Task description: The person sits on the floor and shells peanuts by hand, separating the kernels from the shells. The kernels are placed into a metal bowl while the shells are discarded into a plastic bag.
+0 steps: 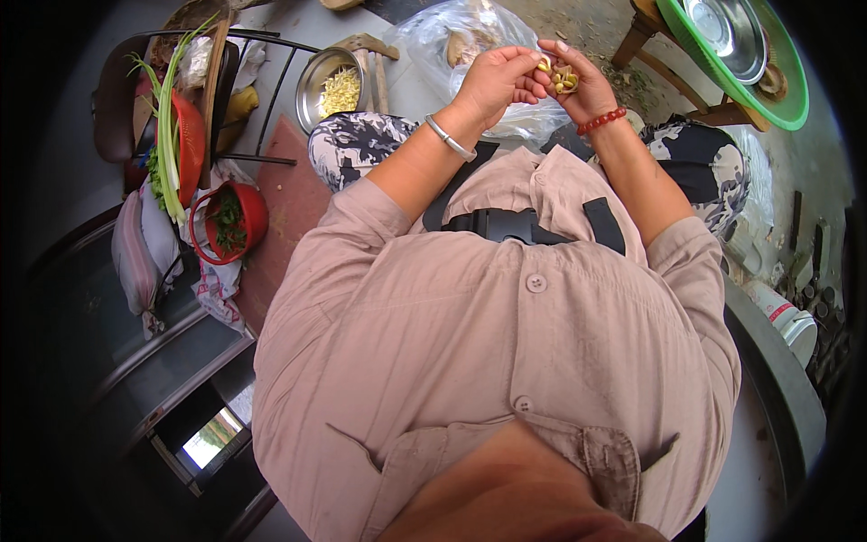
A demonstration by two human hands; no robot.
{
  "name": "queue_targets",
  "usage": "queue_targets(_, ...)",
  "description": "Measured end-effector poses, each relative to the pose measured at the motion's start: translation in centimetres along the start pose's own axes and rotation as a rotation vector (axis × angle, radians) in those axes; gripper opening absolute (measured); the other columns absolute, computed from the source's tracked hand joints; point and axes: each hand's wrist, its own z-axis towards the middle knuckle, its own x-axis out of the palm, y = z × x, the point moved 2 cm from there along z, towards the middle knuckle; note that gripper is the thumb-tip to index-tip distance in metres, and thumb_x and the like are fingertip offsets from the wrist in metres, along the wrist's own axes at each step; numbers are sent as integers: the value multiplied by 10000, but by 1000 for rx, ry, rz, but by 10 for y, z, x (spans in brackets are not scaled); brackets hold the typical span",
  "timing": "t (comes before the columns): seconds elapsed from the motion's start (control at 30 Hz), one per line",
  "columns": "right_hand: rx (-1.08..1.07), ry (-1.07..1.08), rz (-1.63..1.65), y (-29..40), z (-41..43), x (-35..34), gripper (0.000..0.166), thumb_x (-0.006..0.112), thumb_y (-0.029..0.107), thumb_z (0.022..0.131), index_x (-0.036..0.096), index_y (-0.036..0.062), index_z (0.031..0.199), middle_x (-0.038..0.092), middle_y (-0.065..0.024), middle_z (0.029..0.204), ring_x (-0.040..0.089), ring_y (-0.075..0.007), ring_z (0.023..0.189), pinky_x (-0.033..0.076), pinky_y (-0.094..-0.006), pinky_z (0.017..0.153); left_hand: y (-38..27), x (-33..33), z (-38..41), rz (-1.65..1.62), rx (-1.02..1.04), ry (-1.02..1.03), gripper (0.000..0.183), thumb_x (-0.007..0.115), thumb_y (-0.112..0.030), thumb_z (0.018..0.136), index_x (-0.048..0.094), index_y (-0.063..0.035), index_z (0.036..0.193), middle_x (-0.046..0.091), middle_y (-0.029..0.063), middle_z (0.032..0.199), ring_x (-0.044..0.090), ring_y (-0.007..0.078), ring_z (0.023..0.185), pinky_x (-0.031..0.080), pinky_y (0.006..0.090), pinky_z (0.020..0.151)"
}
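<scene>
My left hand [501, 78], with a silver bangle at its wrist, pinches a small yellow piece [544, 64] that looks like a bean sprout head. Right beside it, my right hand [588, 85] is cupped around several yellow bean sprouts [564, 81]; a red bead bracelet circles that wrist. Below and behind both hands spreads a clear plastic bag [433, 34] with something brown inside, partly hidden by the hands. To the left, a steel bowl [303, 91] holds a heap of pale yellow pieces, seemingly sprouts [341, 91].
Left of me stand a red basket [192, 135] with long green stalks [166, 129] and a red pail [254, 220] with leafy greens. A green basin [789, 112] with a steel bowl [728, 34] rests on a wooden stool [677, 78]. A white bucket [789, 318] sits at right.
</scene>
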Motion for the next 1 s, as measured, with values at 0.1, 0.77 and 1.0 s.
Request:
queue_targets(0.1, -14, -14, -81, 0, -2, 6, 213, 557, 209, 739, 525, 34, 856, 511, 14, 692, 458, -30, 545, 333, -150, 430, 3, -10, 5, -126, -30, 10, 131, 465, -176, 797, 498, -50, 789, 510, 1, 615, 474, 62, 494, 393, 165, 447)
queue_targets(0.77, -3, -19, -215, -1, -5, 10, 137, 591, 120, 695, 516, 30, 765, 507, -14, 639, 420, -37, 476, 295, -153, 396, 1, -11, 3, -28, 148, -156, 133, 520, -167, 767, 519, -35, 763, 470, -9, 549, 412, 47, 433, 342, 158, 394)
queue_targets(1.0, 12, 57, -198, -1, -4, 10, 105, 542, 130, 718, 494, 38, 736, 500, -14, 621, 408, -49, 461, 292, -162, 398, 2, -9, 2, 24, 157, -106, 149, 527, -183, 765, 516, -35, 773, 482, -9, 579, 424, 45, 461, 349, 155, 410)
